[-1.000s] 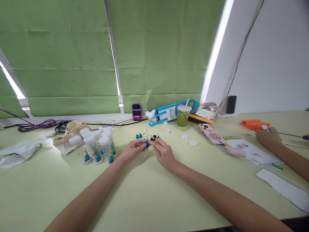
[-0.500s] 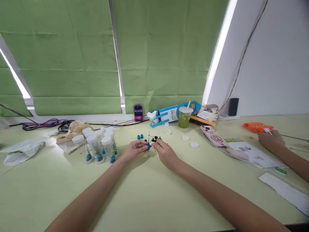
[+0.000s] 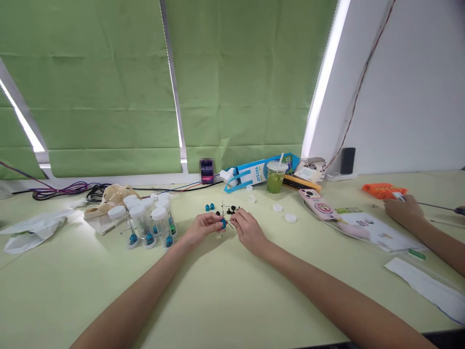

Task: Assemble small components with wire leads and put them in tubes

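Note:
Between the fingertips of my left hand [image 3: 202,228] is a small shiny blue round part [image 3: 223,223]; a thin metal rod [image 3: 223,206] stands up from it. My right hand [image 3: 250,232] is pinched close by on the right, on a thin metal rod that reaches toward the blue part. Whether that rod is fixed in the part I cannot tell. Just behind my fingers lie several small black pieces [image 3: 233,210]. Two more blue parts [image 3: 209,207] sit behind my left hand. Several clear tubes with white caps [image 3: 138,212] stand to the left, with blue parts inside.
Loose white caps [image 3: 290,218] lie to the right. Behind them are a cup of green drink [image 3: 275,178], a blue-and-white bag [image 3: 250,175] and a phone [image 3: 315,203]. Another person's hand [image 3: 404,211] works at far right near an orange packet [image 3: 384,190]. Cloth [image 3: 105,208] lies behind the tubes.
The camera view has shifted slightly. Both my hands stay at the blue part, with only small finger movement; the grip looks the same.

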A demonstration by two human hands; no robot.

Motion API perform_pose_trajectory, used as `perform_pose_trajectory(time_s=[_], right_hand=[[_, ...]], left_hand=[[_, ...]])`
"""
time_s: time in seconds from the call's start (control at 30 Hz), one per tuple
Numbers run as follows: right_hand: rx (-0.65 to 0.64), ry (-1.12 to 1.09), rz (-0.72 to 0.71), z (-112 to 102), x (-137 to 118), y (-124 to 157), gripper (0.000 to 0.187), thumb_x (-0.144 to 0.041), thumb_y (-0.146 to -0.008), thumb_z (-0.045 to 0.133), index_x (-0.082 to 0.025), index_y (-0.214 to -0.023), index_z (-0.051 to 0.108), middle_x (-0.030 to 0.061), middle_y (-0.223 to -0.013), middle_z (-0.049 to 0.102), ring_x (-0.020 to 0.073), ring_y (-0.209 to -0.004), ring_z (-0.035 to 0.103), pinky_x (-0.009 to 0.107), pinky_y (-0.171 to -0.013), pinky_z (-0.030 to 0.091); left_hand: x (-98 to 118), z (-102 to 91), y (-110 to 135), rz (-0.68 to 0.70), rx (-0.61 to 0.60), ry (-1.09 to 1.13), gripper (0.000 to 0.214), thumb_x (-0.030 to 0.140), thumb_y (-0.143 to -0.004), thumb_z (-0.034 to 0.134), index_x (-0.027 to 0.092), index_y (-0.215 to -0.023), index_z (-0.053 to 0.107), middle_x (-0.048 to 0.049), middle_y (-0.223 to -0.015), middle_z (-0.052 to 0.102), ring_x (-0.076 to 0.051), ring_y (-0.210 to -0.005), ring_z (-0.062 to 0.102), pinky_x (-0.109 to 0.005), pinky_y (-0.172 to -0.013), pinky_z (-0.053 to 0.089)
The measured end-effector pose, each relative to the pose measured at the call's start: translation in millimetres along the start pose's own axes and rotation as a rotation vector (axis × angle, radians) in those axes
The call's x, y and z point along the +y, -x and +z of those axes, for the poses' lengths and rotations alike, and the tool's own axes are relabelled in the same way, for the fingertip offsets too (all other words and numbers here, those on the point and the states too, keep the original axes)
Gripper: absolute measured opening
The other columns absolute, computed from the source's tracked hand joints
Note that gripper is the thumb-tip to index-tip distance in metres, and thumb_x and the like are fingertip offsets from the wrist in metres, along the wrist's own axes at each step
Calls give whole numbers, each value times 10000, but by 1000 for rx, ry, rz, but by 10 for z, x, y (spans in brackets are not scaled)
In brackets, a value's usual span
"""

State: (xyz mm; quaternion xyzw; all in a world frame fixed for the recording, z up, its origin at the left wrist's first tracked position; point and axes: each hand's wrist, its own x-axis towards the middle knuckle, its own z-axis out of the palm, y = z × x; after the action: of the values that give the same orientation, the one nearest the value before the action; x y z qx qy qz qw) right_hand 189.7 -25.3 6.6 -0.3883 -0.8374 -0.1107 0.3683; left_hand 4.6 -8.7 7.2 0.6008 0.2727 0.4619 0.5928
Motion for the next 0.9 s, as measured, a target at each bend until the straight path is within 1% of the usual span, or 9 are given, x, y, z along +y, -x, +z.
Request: perform_pose_trajectory(time_s=[0.2, 0.37, 0.73, 0.9], right_hand=[[-6, 18, -2, -19, -10, -10, 173, -144, -902, 360, -176, -819, 509, 38, -817, 544, 149, -743, 485, 280, -669, 325], [-4, 31, 11, -13, -4, -5, 161, -140, -898, 374, -179, -814, 505, 27, -815, 551, 141, -756, 491, 276, -672, 300], [1, 56, 18, -5, -4, 2, 174, -151, -904, 364, -178, -817, 513, 29, -816, 548, 140, -759, 484, 279, -680, 280], [7, 71, 32, -4, -10, 6, 196, -166, -909, 349, -175, -801, 513, 35, -805, 542, 150, -770, 473, 283, -688, 274]], left_hand=[[-22, -10, -3, -6, 6, -17, 211, 227, -644, 721, 123, -807, 635, -42, -750, 688, -144, -653, 635, -269, -655, 466], [-48, -17, -12, -6, 12, -31, 213, 220, -639, 724, 130, -813, 639, -29, -733, 687, -140, -649, 636, -258, -646, 466], [-37, -7, -4, -5, 10, -47, 228, 236, -636, 724, 134, -822, 639, -22, -701, 688, -139, -636, 636, -262, -642, 469], [-22, 10, 2, -6, 9, -55, 242, 248, -633, 725, 130, -827, 640, -35, -725, 691, -150, -656, 639, -270, -646, 470]])
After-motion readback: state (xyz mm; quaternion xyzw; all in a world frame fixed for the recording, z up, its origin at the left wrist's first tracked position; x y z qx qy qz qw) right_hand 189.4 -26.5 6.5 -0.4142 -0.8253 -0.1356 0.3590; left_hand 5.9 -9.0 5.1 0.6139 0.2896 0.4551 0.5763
